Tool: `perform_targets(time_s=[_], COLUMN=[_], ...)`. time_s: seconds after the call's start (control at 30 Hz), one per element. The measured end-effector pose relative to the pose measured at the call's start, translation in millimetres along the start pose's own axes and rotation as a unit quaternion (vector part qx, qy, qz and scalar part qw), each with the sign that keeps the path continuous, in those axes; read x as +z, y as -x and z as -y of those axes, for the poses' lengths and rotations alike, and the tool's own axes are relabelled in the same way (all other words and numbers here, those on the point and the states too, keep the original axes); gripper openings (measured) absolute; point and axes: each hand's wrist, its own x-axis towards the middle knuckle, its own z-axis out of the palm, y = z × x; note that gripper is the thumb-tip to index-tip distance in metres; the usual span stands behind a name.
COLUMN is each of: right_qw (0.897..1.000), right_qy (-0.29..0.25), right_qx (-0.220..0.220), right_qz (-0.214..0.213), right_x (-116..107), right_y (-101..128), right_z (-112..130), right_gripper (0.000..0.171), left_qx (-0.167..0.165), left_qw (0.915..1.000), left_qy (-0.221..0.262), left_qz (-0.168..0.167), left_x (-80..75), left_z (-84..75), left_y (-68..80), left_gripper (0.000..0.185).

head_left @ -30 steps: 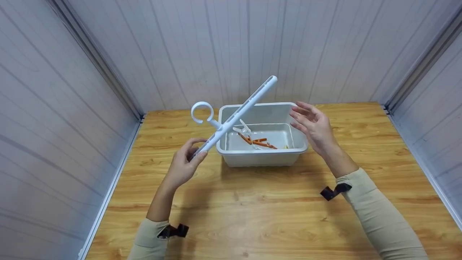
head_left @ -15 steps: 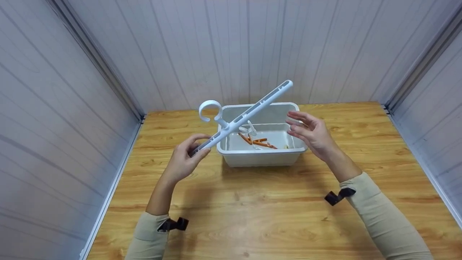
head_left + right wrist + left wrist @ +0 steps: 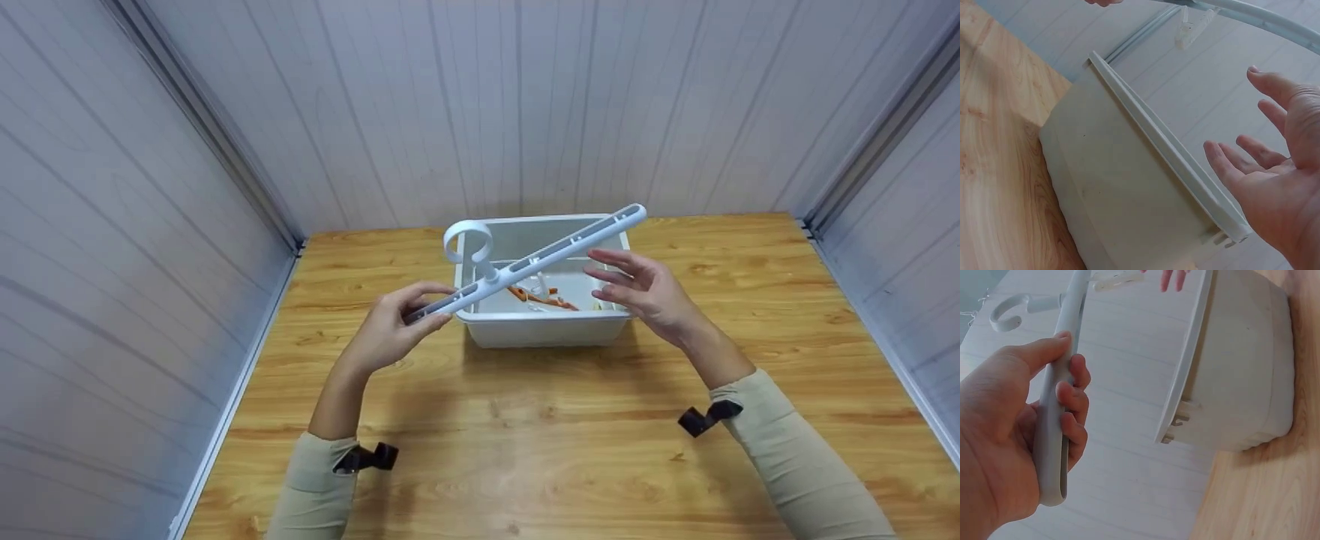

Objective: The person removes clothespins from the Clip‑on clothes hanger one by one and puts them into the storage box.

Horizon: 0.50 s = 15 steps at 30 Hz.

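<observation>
Lowering since a second ago, the white hanger bar (image 3: 525, 262) is now slanting over the white bin (image 3: 544, 330), its near end gripped in the left hand (image 3: 390, 334) while the open right hand (image 3: 649, 296) is hovering just under its raised far end.

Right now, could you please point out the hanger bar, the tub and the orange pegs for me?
hanger bar (image 3: 540, 256), head view, middle of the long white bar.
tub (image 3: 544, 330), head view, near outer wall.
orange pegs (image 3: 544, 298), head view, on the pegs lying inside the tub.
</observation>
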Motion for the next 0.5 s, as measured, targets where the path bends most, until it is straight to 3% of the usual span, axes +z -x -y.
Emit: perform_targets(time_s=[0.27, 0.5], right_qw=[0.995, 0.993], right_qy=[-0.033, -0.036], right_qx=[-0.029, -0.034], right_qz=[0.091, 0.106], right_x=[-2.6, -0.1], right_y=[3.6, 5.0], right_z=[-8.0, -10.0], right_gripper=[0.052, 0.050], left_qx=[0.005, 0.008], left_qw=[0.9992, 0.9982], left_qy=[-0.004, -0.012], left_qz=[0.038, 0.059], left_x=[0.6, 4.8], left_z=[-7.9, -11.7], left_y=[-8.9, -15.9], left_gripper=[0.033, 0.033])
